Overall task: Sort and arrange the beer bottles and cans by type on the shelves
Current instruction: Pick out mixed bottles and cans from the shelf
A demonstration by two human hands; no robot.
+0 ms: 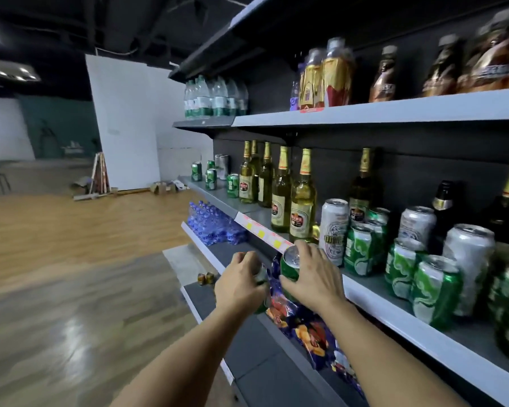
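My right hand (313,276) grips a green beer can (290,267) just in front of the middle shelf's edge (365,292). My left hand (240,282) is closed on a second green can (261,277), mostly hidden by the fingers, a little lower and to the left. On the middle shelf stand several gold-foil beer bottles (301,198), a tall white can (332,230), more green cans (360,249) and white cans (467,259). Further green cans (210,177) stand at the shelf's far end.
The top shelf (394,110) carries water bottles (215,96), gold bottles (326,79) and brown bottles. Below are blue water packs (215,224) and snack bags (303,321). Two small cans (205,278) sit on the wooden floor by the shelf base. Open floor lies to the left.
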